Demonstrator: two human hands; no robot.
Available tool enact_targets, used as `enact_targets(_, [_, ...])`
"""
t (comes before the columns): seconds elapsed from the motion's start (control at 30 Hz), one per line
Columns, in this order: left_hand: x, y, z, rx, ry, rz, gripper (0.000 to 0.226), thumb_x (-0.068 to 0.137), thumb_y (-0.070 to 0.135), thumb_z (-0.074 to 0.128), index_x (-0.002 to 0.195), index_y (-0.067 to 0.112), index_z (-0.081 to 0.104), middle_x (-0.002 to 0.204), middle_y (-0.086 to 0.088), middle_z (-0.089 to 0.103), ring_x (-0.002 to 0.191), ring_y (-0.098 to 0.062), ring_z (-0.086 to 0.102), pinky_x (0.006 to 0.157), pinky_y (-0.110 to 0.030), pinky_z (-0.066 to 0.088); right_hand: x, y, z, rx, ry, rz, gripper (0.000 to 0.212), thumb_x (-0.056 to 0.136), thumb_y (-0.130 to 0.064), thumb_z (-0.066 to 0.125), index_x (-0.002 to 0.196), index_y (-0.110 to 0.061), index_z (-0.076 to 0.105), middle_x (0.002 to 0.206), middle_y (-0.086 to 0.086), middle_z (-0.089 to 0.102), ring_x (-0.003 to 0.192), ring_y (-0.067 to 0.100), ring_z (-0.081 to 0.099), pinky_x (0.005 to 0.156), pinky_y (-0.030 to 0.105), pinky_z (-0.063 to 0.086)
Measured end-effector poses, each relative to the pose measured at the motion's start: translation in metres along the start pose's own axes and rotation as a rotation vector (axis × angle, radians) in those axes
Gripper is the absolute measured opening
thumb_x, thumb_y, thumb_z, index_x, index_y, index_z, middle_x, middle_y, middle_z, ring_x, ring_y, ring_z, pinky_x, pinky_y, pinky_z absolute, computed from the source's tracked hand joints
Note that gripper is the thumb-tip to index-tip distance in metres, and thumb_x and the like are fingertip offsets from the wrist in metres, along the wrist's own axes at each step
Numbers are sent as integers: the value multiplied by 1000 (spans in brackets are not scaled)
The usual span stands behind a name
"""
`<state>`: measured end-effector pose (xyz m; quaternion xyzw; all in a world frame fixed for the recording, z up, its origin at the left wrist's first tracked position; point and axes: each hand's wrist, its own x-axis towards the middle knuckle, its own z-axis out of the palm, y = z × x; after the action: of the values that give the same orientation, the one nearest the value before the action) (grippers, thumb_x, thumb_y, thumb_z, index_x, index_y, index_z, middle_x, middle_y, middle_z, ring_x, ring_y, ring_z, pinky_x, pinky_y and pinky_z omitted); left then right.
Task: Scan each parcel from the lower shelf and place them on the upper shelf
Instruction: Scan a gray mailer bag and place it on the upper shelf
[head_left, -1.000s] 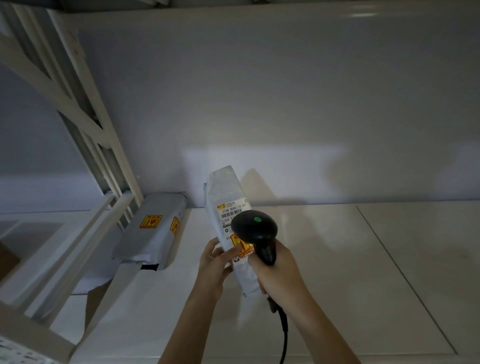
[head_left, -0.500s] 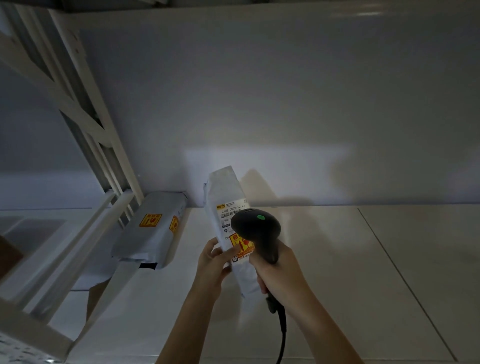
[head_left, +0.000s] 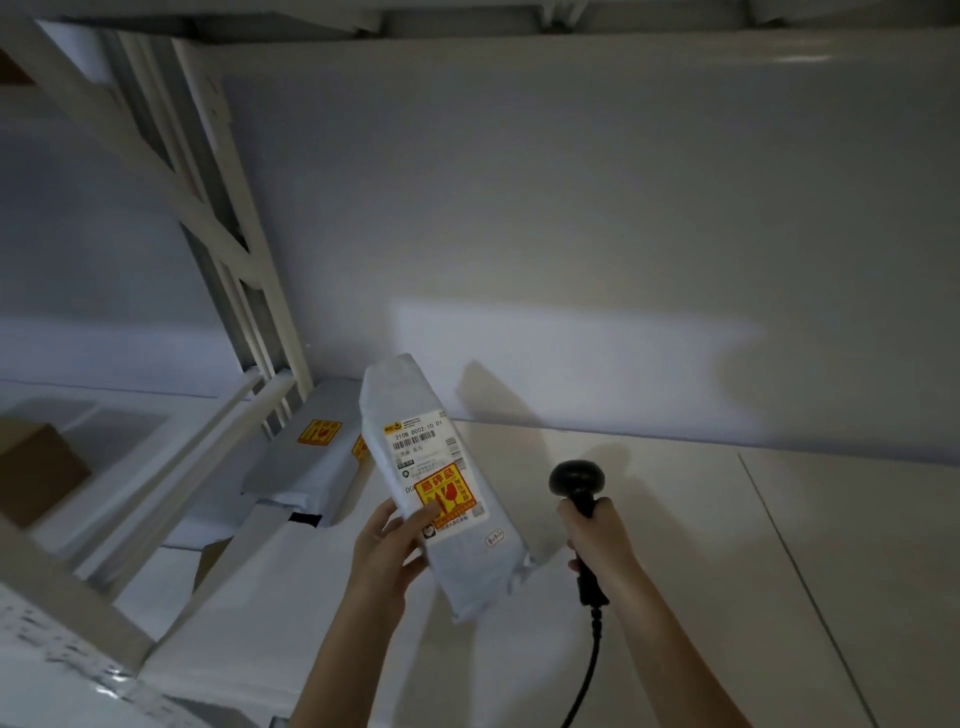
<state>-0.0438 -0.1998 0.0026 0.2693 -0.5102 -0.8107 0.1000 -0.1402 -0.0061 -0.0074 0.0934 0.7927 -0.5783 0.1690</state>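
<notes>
Between the curled fingers (head_left: 375, 525) and thumb of the left hand (head_left: 387, 545) sits a long, pale grey plastic-wrapped parcel (head_left: 441, 488), held by its left edge about midway down, tilted so its top end leans up and away to the left. The thumb lies across the front face, its tip touching the lower corner of a yellow-and-red fragile sticker (head_left: 443, 493); the other fingers wrap behind the edge and are mostly hidden. Just above the thumb, on the same face, is a white shipping label with a printed barcode (head_left: 418, 441). The parcel's lower end hangs below the hand, over the white shelf surface (head_left: 675, 519); whether it touches the shelf cannot be told.

To the right of those fingers, apart from the parcel, the right hand (head_left: 602, 540) is clenched around the handle of a black handheld barcode scanner (head_left: 576, 480), its fingers fully wrapped so only the rounded head shows above them. A black cable (head_left: 589, 670) trails down from below the fist.

Left of the left hand and farther back, a second grey wrapped parcel with orange stickers (head_left: 306, 467) lies flat on the shelf beside the white metal rack upright (head_left: 260, 291). Far left, a brown cardboard box (head_left: 36, 473) shows through the frame.
</notes>
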Motion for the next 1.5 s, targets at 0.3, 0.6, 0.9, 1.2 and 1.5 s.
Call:
enact_targets(0.3, [-22,-1,-8,42,32,1,24,81,8,68,105,7,67,91,-10,75,87,-28,68,72,-37,56,26,22,14,-159,-14,-32,27,88,-29,50,74,-6,55,63,8,51,57,23,49,61,29,34])
enact_targets(0.6, [-26,4,14,84,-85,-28,63,71,31,77,123,4,53,103,-15,71,92,-30,69,67,-36,55,-51,-5,-33,-135,100,-329,52,93,-22,52,142,-16,34,142,1,38,127,16,43,99,25,36])
enact_targets(0.9, [-83,18,78,151,-524,-83,42,82,28,67,105,-7,61,97,-19,73,87,-34,71,63,-34,58,-173,13,-89,-92,-98,-660,91,74,-33,77,147,-35,23,153,-25,25,142,-4,21,118,29,24])
enact_targets(1.2, [-197,-7,178,296,-1407,116,65,52,31,78,114,21,59,104,7,74,104,-17,67,74,-19,53,-301,51,-183,201,503,-615,84,64,-59,74,135,-27,42,138,-16,53,130,5,47,99,28,48])
enact_targets(1.5, [-334,-55,283,373,-1588,382,81,49,53,77,122,27,52,114,10,66,105,2,62,79,-11,50,-411,89,-300,235,736,-642,49,85,-24,65,130,-26,46,110,-32,65,103,-12,61,74,5,48])
